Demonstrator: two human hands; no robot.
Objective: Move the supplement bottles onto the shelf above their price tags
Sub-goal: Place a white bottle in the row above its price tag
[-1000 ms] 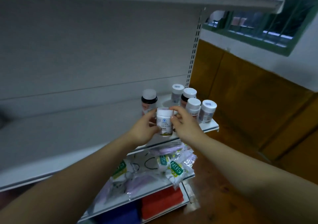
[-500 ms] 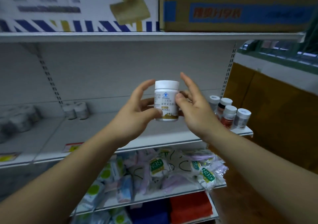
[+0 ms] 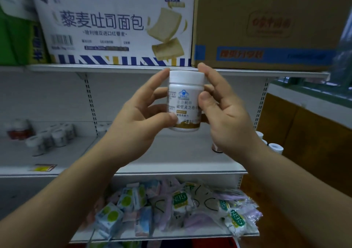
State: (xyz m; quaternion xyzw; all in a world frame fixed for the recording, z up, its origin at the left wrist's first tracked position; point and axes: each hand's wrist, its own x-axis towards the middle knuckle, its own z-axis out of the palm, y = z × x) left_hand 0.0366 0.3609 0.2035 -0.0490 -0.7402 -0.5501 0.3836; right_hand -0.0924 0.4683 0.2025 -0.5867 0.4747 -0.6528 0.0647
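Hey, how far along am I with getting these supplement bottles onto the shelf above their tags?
Looks done: a blurred group of bottles stands on the shelf behind a yellow price tag. In hand: the left hand and right hand hold one white bottle up, label facing you, not yet placed. Likely left: a few bottles at the shelf's right end, partly hidden by the right wrist.
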